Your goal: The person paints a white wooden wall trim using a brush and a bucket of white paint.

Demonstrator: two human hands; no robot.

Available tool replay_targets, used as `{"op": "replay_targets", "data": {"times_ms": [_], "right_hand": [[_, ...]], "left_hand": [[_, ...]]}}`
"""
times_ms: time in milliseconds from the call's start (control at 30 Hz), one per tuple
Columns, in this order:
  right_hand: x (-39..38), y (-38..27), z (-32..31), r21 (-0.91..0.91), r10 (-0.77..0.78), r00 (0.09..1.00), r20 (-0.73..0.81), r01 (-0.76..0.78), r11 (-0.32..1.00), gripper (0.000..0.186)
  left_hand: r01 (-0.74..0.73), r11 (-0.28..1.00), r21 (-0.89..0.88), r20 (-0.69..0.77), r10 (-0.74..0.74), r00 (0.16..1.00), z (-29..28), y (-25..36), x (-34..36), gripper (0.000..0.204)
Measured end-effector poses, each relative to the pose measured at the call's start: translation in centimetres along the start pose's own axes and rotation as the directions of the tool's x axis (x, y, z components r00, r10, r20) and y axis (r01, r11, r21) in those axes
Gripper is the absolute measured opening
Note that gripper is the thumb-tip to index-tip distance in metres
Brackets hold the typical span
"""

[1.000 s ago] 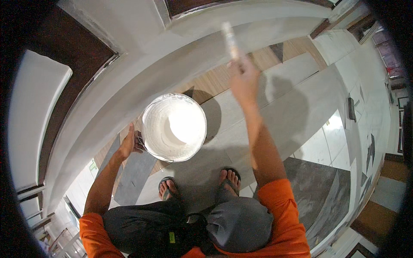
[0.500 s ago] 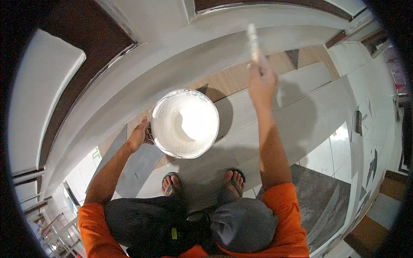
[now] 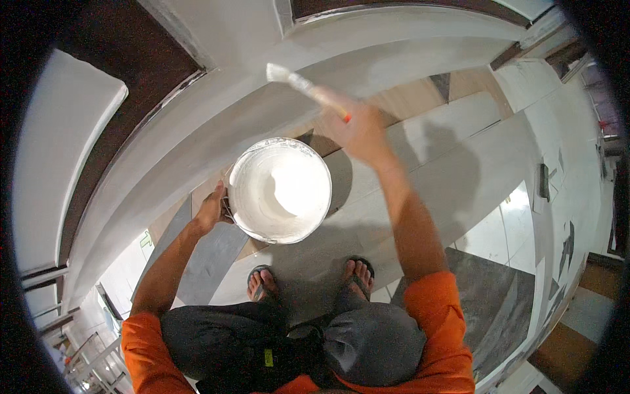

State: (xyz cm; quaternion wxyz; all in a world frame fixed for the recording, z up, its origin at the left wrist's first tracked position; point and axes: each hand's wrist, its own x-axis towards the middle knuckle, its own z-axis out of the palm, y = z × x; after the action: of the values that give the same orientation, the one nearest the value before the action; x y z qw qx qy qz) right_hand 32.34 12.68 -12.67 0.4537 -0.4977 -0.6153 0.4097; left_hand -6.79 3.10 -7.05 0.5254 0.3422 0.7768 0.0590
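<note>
So you're crouched over a long white board (image 3: 459,171) that runs across the floor, and the bucket (image 3: 281,190) sitting in the middle is the thing to orient by. Behind the bucket there's a wide pale panel (image 3: 216,125) curving away, with dark wood framing past it. To the right of the bucket the board is already coated white, and bare wood (image 3: 407,98) shows just up and right of it. Your feet in sandals (image 3: 262,282) are planted right below the bucket, knees bent, orange sleeves at the bottom.

The bucket is round, white inside, full of white paint, and it's upright.

Your left hand (image 3: 213,210) is touching the bucket's left rim, fingers curled on the edge or handle there; can't tell exactly which. Your right hand (image 3: 361,128) is up and right of the bucket, clenched around the brush (image 3: 305,85) handle. The brush points up-left, bristles loaded white, hanging above the bucket's far edge near the pale panel.
</note>
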Motion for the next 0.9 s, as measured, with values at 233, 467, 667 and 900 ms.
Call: {"op": "replay_targets", "data": {"times_ms": [233, 467, 667, 900], "right_hand": [[1.7, 9.7, -9.6, -0.382, -0.089, 0.922, -0.378, -0.068, 0.922, 0.033], [1.8, 8.9, -4.3, -0.133, 0.118, 0.769, -0.628, -0.255, 0.958, 0.033], [-3.2, -1.8, 4.1, 0.229, 0.044, 0.976, -0.213, 0.006, 0.973, 0.038], [-0.5, 1.9, 0.0, -0.063, -0.101, 0.982, -0.16, 0.092, 0.994, 0.032]], "left_hand": [[-0.014, 1.0, -0.006, 0.008, 0.014, 1.0, -0.4, -0.8, 0.0, 0.076], [-0.021, 1.0, -0.005, -0.001, 0.021, 1.0, 1.4, 0.0, 1.1, 0.074], [-0.006, 1.0, 0.025, -0.029, 0.007, 1.0, 2.1, 0.5, 0.5, 0.074], [-0.013, 1.0, 0.016, -0.025, 0.014, 1.0, 1.0, -0.3, 0.1, 0.076]]}}
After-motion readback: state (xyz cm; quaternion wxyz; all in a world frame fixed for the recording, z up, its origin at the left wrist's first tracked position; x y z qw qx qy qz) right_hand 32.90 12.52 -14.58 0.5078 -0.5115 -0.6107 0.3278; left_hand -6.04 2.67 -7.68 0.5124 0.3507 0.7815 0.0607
